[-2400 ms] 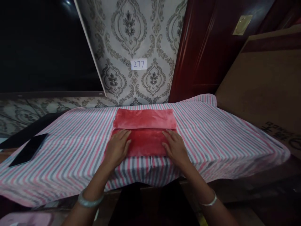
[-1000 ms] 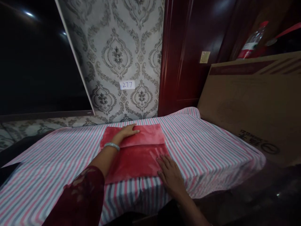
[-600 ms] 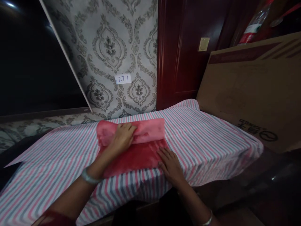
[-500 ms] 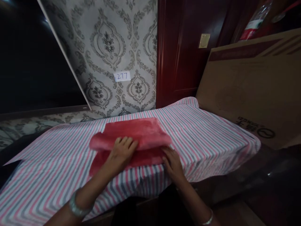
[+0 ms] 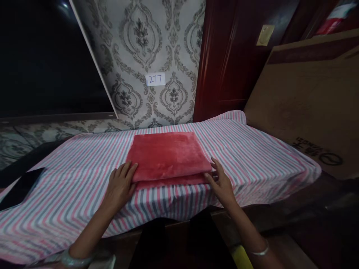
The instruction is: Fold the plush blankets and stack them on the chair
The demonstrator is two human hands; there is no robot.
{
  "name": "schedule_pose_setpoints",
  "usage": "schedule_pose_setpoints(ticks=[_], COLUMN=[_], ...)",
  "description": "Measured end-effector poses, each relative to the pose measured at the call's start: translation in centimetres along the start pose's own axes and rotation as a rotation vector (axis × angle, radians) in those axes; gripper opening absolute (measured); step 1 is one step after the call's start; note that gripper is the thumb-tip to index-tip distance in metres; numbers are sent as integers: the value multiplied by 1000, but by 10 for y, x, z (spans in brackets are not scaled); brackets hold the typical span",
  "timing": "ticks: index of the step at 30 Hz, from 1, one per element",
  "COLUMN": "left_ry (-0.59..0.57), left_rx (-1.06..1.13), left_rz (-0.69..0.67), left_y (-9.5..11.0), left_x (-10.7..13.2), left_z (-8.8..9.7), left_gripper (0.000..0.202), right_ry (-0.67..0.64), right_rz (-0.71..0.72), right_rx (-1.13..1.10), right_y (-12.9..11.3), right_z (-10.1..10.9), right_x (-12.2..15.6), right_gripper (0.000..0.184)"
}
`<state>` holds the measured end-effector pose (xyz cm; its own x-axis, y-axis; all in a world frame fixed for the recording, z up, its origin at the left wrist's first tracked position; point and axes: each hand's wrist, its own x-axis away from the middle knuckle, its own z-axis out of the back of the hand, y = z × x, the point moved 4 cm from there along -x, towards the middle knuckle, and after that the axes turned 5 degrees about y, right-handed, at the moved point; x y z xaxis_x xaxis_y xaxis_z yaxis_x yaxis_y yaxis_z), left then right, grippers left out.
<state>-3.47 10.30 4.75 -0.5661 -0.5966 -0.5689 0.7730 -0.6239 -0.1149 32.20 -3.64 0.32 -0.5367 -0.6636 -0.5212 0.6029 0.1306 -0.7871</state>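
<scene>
A red plush cloth lies folded in layers near the front edge of the striped tablecloth. Its lower layer shows as a strip along the front. My left hand rests at the left front corner, fingers stretched over the edge and nothing gripped. At the opposite front corner is my right hand, its thumb and bent fingers around the cloth's edge. What lies between the layers is hidden.
A dark screen stands at the back left, before a patterned wall with a paper label. To the right leans a large cardboard box. A dark flat object lies at the left edge of the table.
The upper flap of the red cloth, bunched before, now lies flat over the front. My left hand has moved left off the middle to the corner. The view has shifted slightly.
</scene>
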Motion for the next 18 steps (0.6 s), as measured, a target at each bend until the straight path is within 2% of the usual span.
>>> schedule_pose_setpoints(ticks=[5, 10, 12, 14, 16, 18], left_ry=[16, 56, 52, 77, 116, 89], left_rx=[132, 288, 347, 386, 397, 385], left_rz=[-2, 64, 76, 93, 110, 112], left_y=[-4, -13, -21, -27, -28, -17], left_x=[13, 22, 22, 15, -2, -29], left_z=[-16, -22, -15, -2, 12, 20], left_gripper=[54, 53, 51, 48, 49, 52], right_ry=[21, -12, -17, 38, 101, 78], right_rz=[156, 219, 251, 299, 358, 425], right_rx=[2, 13, 48, 123, 193, 229], right_y=[10, 23, 20, 10, -6, -28], right_z=[-5, -2, 4, 10, 11, -2], right_x=[-4, 4, 4, -2, -15, -36], right_gripper=[32, 28, 28, 28, 31, 39])
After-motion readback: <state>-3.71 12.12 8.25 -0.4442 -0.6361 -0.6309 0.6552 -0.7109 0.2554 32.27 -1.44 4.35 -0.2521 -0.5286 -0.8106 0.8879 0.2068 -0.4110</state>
